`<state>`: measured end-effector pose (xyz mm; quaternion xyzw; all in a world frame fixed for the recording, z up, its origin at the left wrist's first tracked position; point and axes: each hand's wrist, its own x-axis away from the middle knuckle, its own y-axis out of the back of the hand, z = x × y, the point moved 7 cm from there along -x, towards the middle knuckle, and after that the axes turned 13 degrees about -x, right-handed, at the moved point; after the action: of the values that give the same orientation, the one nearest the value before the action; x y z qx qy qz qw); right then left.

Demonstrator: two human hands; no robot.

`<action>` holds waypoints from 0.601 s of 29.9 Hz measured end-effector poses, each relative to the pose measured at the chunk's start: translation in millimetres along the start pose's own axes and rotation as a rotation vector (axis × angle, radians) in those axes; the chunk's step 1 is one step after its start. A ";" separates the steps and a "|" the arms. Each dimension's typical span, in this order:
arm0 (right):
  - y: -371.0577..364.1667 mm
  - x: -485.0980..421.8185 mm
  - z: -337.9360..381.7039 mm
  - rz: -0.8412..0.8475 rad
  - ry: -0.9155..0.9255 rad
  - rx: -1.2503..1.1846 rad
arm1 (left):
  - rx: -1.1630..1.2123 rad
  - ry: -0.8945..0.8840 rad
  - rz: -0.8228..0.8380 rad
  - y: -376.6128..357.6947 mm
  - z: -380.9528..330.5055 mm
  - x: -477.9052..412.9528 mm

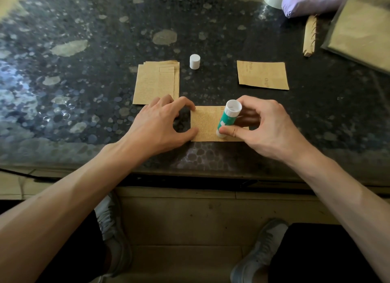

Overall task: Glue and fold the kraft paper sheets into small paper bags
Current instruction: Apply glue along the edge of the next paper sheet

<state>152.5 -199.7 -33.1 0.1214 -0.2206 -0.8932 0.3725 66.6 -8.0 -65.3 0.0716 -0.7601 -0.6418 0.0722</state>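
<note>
R hand (263, 127) is gripping a green-and-white plastic glue stick (229, 118) btwn thumb & curled fingers. The stick is leaning, its lower end touching the small printed kraft paper sheet (205, 123) lying near the front edge of the dark pebble-patterned table (84, 96). L hand (162, 122) is pressing the sheet's left edge w/ index & thumb tips, fingers arched, wrapping nothing. A white cylindrical cap (194, 61) is standing farther back, btwn a stack of kraft sheets (156, 84) & a single kraft piece (262, 75).
</note>
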 end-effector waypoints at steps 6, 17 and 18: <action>-0.1 2.8 0.3 0.032 -0.003 0.002 | 0.000 0.004 -0.002 0.1 0.3 0.2; 8.6 6.0 -12.0 -0.054 -0.079 -0.188 | 0.020 -0.001 0.009 0.4 1.3 -1.1; 14.2 5.2 -11.8 -0.108 -0.061 -0.217 | 0.023 -0.002 0.010 0.4 1.1 -1.1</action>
<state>162.1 -215.9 -36.8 0.0648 -0.1272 -0.9339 0.3279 67.4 -6.7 -65.0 0.0682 -0.7677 -0.6329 0.0739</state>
